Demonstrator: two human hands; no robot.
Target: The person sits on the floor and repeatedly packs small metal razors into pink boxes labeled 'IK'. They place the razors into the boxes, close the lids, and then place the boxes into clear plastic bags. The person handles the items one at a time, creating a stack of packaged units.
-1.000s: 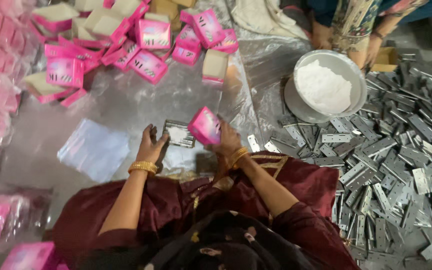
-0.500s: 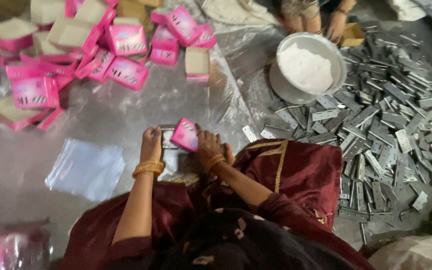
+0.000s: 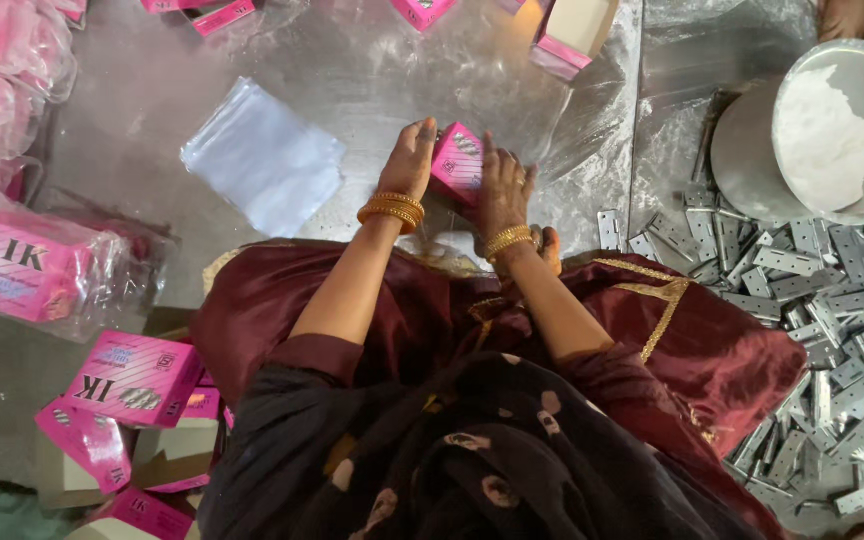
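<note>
A small carton was held between the left hand and the right hand above the lap, with a plastic bag laid flat to its left, a bowl of powder to its right, and metal hinges heaped below that bowl.

A small pink cardboard box sits between both hands. More pink boxes lie lower left; a plastic-wrapped pink carton at left; a clear plastic bag beside.
</note>
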